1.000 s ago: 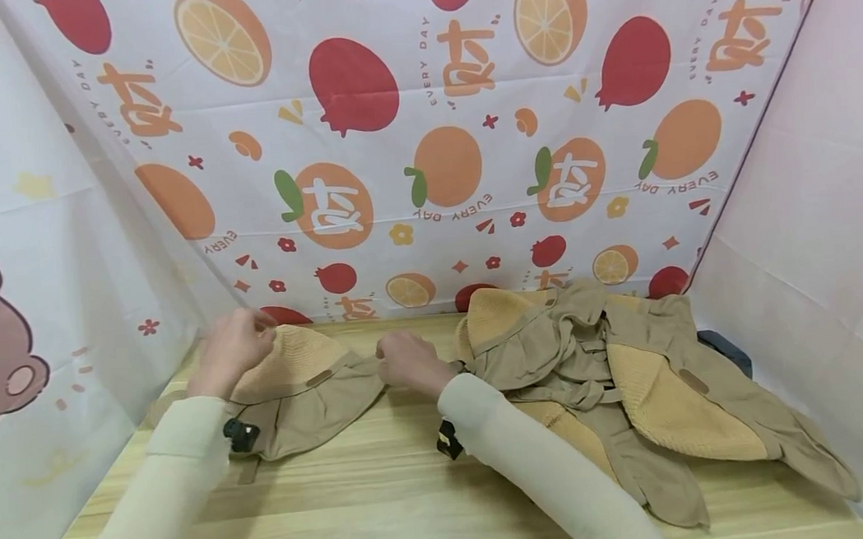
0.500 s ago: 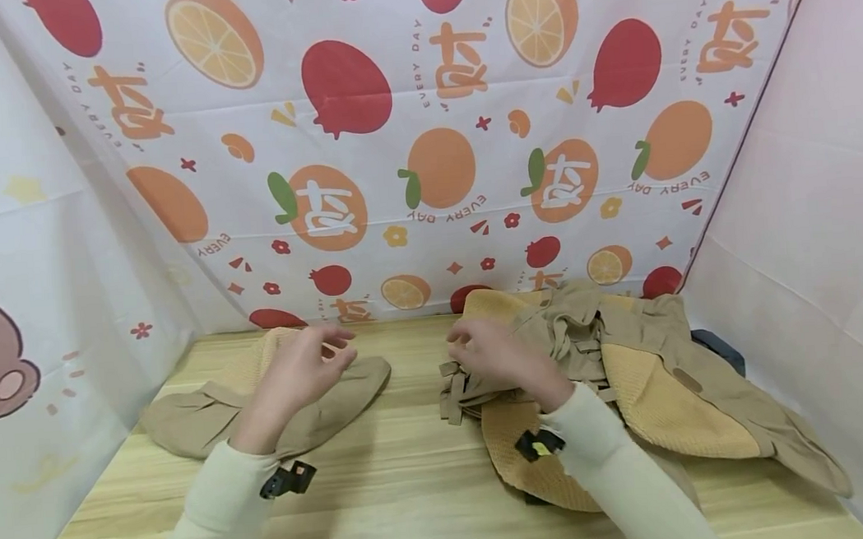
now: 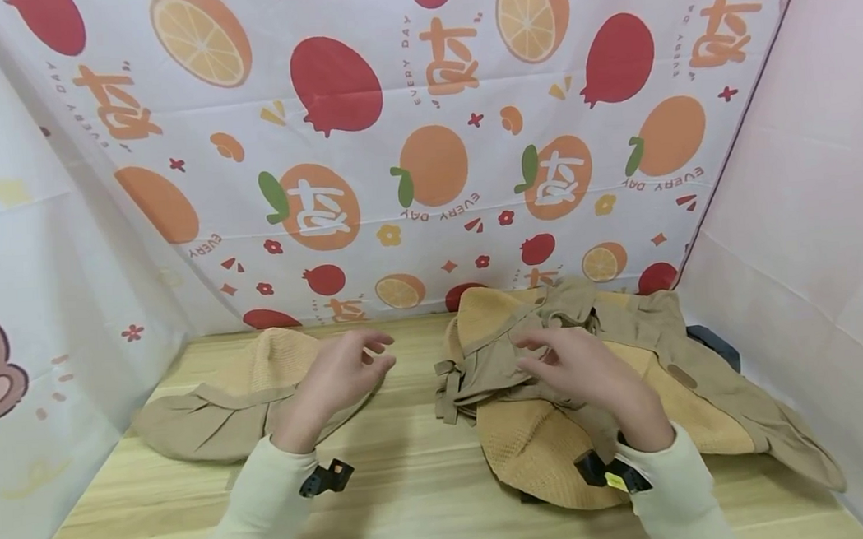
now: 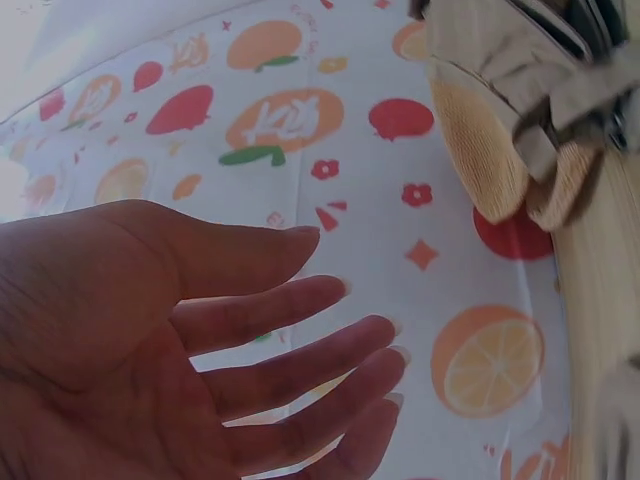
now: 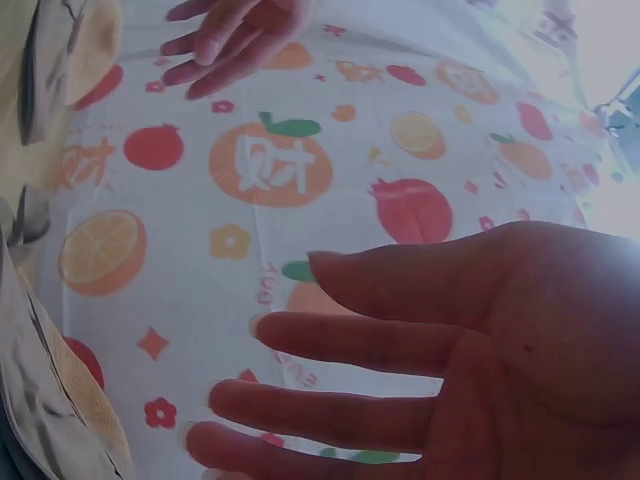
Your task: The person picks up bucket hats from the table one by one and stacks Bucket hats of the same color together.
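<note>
A sun hat (image 3: 211,427) lies on the left of the table, its straw-coloured woven crown behind a pleated khaki brim. My left hand (image 3: 338,378) hovers over the hat's right side, hiding part of the brim, with fingers relaxed and nothing in them. To the right, my right hand (image 3: 589,371) is held above a heap of similar hats (image 3: 527,445) and covers some of it. In the right wrist view its fingers (image 5: 340,345) are spread and hold nothing. The left wrist view shows the left palm (image 4: 110,320) with loosely extended fingers.
A dark blue object (image 3: 714,347) sits partly hidden behind the heap, near the right wall. Fabric tie straps (image 3: 448,392) hang at the heap's left edge. A fruit-printed cloth (image 3: 367,183) closes off the back of the wooden table (image 3: 416,501).
Both hands were at the left hat a second ago, then came away from it. They have moved rightward, the right hand farther, over the heap. The left hat's brim now lies spread out.
</note>
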A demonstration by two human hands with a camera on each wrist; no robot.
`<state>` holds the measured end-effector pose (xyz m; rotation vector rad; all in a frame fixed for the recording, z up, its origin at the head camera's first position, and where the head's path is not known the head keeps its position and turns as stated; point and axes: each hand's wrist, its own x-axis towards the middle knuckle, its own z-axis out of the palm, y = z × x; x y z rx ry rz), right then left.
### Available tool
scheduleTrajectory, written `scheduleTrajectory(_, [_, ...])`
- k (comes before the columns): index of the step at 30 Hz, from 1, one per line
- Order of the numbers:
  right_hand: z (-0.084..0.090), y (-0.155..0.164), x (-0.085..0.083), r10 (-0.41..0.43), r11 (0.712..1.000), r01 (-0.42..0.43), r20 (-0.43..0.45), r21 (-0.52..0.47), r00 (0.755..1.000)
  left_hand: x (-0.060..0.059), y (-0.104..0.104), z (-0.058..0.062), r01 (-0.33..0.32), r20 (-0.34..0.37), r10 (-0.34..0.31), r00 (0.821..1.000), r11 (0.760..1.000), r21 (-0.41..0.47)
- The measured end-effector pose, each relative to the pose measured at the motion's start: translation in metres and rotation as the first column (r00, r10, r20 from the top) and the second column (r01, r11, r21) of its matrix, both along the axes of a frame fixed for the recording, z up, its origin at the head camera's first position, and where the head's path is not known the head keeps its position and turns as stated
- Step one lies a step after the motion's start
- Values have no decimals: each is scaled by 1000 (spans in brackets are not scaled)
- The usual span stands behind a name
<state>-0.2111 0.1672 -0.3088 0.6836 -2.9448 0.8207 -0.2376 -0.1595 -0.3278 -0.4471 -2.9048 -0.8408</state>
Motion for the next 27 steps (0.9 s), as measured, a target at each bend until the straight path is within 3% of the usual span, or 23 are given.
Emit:
scheduleTrajectory(8, [2,11,3,44,999,-44,35,-6,998,-12,34,-14,99,32,-100,994,994,40])
scheduleTrajectory(16, [2,18,3,35,999,-35,70,1,997,-37,72,-23,174,88,-180,980,982,73])
scheduleTrajectory(27, [3,23,3,46,999,-45,80,-9,996,-70,107,-36,174,217,-171,961,985,3])
